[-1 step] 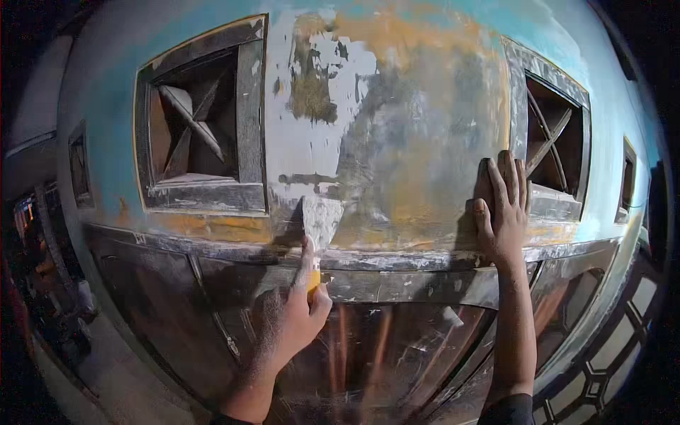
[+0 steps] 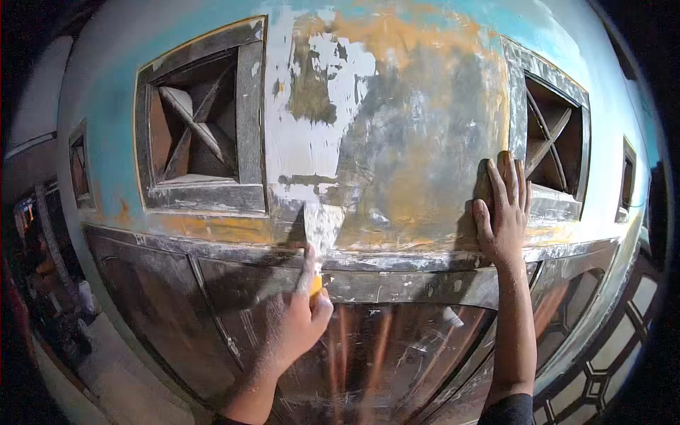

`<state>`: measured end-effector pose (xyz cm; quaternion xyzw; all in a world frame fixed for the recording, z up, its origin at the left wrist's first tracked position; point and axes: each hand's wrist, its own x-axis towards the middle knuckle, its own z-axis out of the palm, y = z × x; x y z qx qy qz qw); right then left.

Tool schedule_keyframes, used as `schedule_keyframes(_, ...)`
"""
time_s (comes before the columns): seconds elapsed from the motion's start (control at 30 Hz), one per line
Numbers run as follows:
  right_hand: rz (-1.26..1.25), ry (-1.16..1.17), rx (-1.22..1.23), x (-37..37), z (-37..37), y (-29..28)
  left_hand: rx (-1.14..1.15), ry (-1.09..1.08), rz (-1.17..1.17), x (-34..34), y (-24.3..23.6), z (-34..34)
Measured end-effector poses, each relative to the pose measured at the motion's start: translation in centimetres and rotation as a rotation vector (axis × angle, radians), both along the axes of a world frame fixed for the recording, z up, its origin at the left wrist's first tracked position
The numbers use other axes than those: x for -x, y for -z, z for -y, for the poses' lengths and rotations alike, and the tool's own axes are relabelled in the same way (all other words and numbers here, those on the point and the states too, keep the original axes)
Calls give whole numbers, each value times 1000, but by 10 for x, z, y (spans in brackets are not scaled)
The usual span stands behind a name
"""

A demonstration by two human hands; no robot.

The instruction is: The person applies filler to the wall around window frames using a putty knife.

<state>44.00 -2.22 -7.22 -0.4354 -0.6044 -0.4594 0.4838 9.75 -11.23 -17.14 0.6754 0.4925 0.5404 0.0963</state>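
Putty knife [image 2: 324, 228] is gripped in the fingers [image 2: 309, 261] of the left hand [image 2: 294, 327], the nearer one; blade aimed up from them, long axis near-upright, just below white patch [image 2: 301, 152]. Right hand [image 2: 506, 225] laid on wall [image 2: 425, 134], ungripping.

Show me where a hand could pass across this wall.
The mottled wall between the putty knife and the right hand looks open. Crowded: where the left hand grips the knife, and beside the right hand, at the right cross-barred opening's frame.
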Motion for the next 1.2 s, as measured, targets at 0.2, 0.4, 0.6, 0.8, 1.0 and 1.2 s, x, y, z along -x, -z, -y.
schedule_keyframes(0.2,-8,-19,10,-3,1,0,93,-36,-121,-5,-20,-1)
schedule_keyframes(0.4,-5,-4,6,3,2,-1,-223,22,-49,1,8,-8)
schedule_keyframes(0.6,-4,31,19,-4,0,5,-199,-60,-174,1,-24,-1)
schedule_keyframes(0.8,-22,23,40,0,4,3,-156,-155,-313,5,-20,-13)
schedule_keyframes(1.0,-22,28,38,2,2,4,-147,-116,-304,-5,-14,-22)
schedule_keyframes(1.2,-31,30,77,-5,1,13,-39,-18,-171,-9,-24,-8)
